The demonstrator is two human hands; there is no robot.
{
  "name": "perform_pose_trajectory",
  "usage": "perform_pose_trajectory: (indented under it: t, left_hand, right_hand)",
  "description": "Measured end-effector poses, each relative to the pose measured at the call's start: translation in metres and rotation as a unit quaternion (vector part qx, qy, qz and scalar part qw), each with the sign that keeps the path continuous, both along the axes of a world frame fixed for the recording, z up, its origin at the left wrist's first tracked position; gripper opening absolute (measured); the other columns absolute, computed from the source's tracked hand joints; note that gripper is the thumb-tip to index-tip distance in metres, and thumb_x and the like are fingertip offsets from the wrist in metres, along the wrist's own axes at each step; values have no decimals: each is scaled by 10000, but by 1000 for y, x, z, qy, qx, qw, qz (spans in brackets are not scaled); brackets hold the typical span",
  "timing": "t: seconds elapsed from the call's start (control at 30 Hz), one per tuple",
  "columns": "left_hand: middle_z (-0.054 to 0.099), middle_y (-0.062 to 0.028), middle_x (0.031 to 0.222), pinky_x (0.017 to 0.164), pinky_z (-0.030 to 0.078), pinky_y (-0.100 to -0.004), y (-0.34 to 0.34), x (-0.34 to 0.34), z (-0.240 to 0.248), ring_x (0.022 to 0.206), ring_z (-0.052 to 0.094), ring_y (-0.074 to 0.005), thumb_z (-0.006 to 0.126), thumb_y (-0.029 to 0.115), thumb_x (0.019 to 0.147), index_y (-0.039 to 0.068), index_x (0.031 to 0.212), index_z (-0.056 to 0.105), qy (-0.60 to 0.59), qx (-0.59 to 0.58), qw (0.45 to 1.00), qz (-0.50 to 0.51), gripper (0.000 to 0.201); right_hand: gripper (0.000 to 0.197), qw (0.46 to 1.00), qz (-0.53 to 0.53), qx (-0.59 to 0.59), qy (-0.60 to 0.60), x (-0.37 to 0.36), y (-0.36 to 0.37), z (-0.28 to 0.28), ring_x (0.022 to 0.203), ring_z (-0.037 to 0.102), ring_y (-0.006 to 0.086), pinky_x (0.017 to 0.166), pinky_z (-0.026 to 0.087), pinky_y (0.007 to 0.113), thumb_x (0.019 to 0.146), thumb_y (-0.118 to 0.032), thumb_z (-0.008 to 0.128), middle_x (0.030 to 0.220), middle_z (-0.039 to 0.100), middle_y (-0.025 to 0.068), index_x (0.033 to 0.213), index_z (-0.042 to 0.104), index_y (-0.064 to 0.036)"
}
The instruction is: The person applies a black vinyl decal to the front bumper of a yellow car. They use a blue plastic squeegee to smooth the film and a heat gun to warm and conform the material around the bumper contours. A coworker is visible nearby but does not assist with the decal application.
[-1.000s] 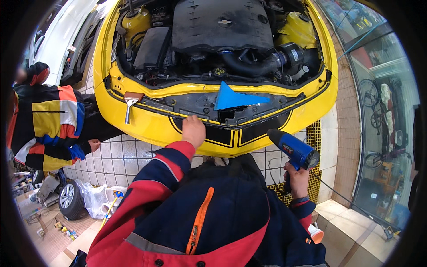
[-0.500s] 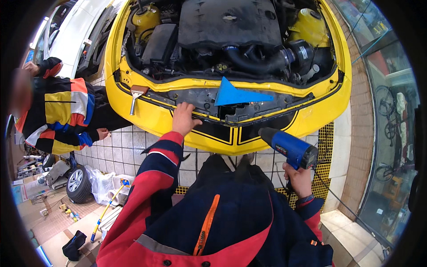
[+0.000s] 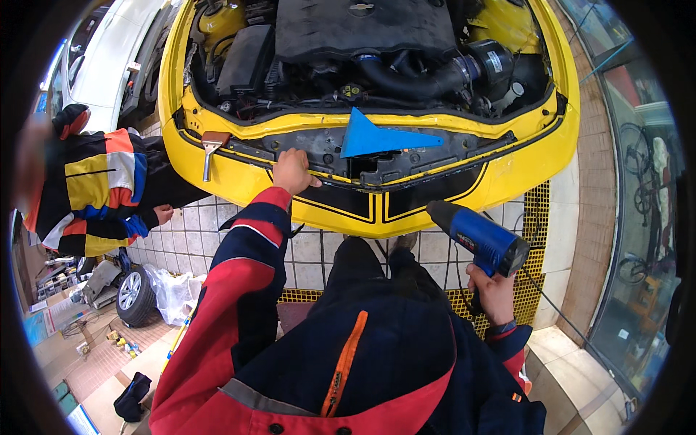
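A yellow car front [image 3: 500, 172] with dark stripes on its nose stands before me, the engine bay uncovered. My left hand [image 3: 293, 172] rests on the upper front edge, over the left dark stripe [image 3: 330, 200]; its thumb stands apart from the bent fingers, and no tool shows in it. In my right hand [image 3: 493, 291] is a blue heat gun [image 3: 480, 238], gripped by its handle, the dark nozzle directed left toward the bumper and apart from it. A blue triangular squeegee [image 3: 384, 139] lies on the black panel behind the edge. Farther left lies a scraper [image 3: 213, 154] with a brown head and metal handle.
A person in a multicoloured jacket [image 3: 98, 185] stands at the left beside the car. The heat gun's cord [image 3: 562, 319] runs down to the right. A wheel [image 3: 135, 296] and a plastic bag [image 3: 174, 293] lie lower left. Glass panels [image 3: 641, 217] line the right side.
The view has shifted slightly, and the car sits a little higher in it. My left hand stays at the edge, and my right hand still holds the heat gun near the bumper.
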State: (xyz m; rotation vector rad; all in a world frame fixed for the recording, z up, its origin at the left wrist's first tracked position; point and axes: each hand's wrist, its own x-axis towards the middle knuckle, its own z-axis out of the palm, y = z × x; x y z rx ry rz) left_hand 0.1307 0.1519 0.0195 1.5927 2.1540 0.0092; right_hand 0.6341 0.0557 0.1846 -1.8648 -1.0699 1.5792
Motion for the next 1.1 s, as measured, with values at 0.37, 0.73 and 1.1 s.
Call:
perform_pose_trajectory:
  t: [0.37,0.73,1.1]
  left_hand:
    - [763,-157,1082,923,582,-427,11,-33,-13,1052,725,-336,987,242,743,52,1041,771,-192,-22,981,24,414]
    - [617,-125,1255,1162,402,-498,-44,7,-15,1269,546,-376,1020,387,630,73,1222,713,-3,232,966,-116,737]
    - [667,-98,1110,1081,439,-504,-20,4,0,1183,605,-348,1008,345,627,87,1057,786,-7,142,986,-85,549]
  right_hand:
    - [151,997,-65,1,28,-15,-41,5,647,651,130,611,525,274,986,-60,747,873,727,63,1109,683,0]
    - [121,995,-86,30,44,-55,-69,-2,648,652,122,602,511,277,956,-33,786,792,694,39,1012,687,7]
    - [153,995,-94,12,21,-70,-71,1,634,652,117,584,500,274,950,-54,812,774,693,39,1006,684,10]
